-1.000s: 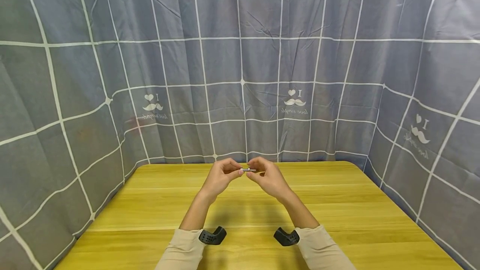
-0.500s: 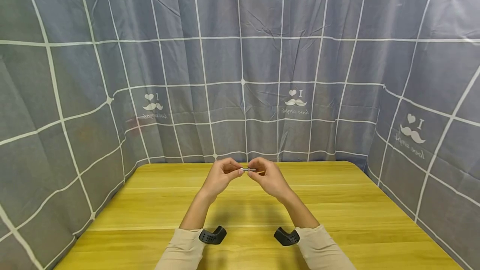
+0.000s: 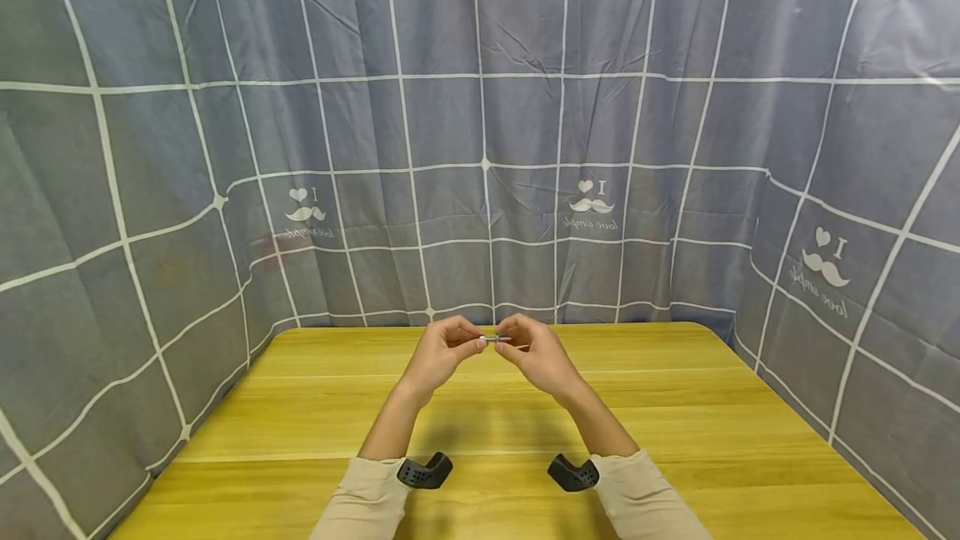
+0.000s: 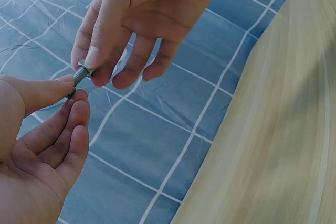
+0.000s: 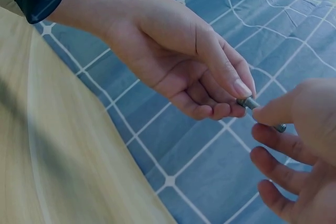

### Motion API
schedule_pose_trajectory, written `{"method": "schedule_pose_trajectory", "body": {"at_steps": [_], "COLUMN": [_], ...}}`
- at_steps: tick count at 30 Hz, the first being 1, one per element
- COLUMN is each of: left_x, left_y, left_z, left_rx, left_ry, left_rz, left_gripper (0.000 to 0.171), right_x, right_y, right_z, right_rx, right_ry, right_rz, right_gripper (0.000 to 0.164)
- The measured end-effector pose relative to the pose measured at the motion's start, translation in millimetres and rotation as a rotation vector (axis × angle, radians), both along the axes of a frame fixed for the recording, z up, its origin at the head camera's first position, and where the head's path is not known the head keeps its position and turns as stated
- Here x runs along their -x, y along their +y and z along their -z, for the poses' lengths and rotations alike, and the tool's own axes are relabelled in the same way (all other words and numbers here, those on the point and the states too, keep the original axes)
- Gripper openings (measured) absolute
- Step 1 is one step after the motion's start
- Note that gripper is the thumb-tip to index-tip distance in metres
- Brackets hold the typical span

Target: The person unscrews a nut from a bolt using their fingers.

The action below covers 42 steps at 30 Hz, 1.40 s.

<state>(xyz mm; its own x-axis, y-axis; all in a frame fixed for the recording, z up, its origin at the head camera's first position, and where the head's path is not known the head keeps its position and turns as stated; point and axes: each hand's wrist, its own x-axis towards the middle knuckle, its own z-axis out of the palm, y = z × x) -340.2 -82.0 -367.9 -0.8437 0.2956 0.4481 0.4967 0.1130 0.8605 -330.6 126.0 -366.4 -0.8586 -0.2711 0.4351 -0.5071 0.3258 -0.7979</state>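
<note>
A small metal bolt (image 3: 491, 339) lies level between my two hands, above the far part of the table. My left hand (image 3: 441, 357) pinches its head end between thumb and forefinger. On the threaded shank sits a nut (image 4: 84, 66), and the thumb and forefinger of my right hand (image 3: 542, 361) pinch there. The threaded tip (image 5: 281, 128) sticks out past the right fingers in the right wrist view. In the left wrist view the other right fingers hang loosely extended. Fingertips partly hide the bolt head and the nut.
Beneath the hands is a yellow wood-grain table (image 3: 322, 407). A grey curtain (image 3: 450, 123) with white grid lines surrounds its back and sides. Each forearm carries a black wrist device, one on the left (image 3: 425, 471) and one on the right (image 3: 573, 473).
Both hands keep their places and their pinch on the bolt. The right fingertips and nut shift only slightly. The curtain on the right has swayed a little.
</note>
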Motion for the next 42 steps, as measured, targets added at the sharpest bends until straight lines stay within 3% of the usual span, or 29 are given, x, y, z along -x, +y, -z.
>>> {"method": "schedule_pose_trajectory", "body": {"at_steps": [5,12,19,25,33,42], "left_x": [-0.5,-1.9,-0.7,-2.5,-2.5,-3.2], "left_y": [-0.7,-2.2,-3.8,-4.9,-5.3,-5.5], "left_z": [0.1,-0.3,0.2,0.4,1.4,1.3], "left_rx": [-0.008,-0.014,-0.003,-0.007,-0.005,-0.005], "left_ry": [0.012,0.001,-0.009,-0.009,-0.005,-0.006], "left_rz": [0.002,0.016,0.012,0.023,0.021,0.018], "left_gripper": [0.006,0.006,0.005,0.006,0.006,0.006], "right_x": [-0.4,-2.1,-3.6,-4.1,-5.2,-5.6], "right_y": [-0.8,-1.6,-3.7,-4.9,-5.3,-4.7], "right_z": [0.6,-0.2,0.8,2.2,3.5,2.2], "right_rx": [0.000,0.004,-0.001,0.008,0.004,-0.009], "right_ry": [0.000,0.021,0.011,0.027,0.028,0.049], "right_rz": [0.024,0.002,0.018,-0.015,0.025,-0.018], "right_gripper": [0.027,0.011,0.027,0.014,0.022,0.012]}}
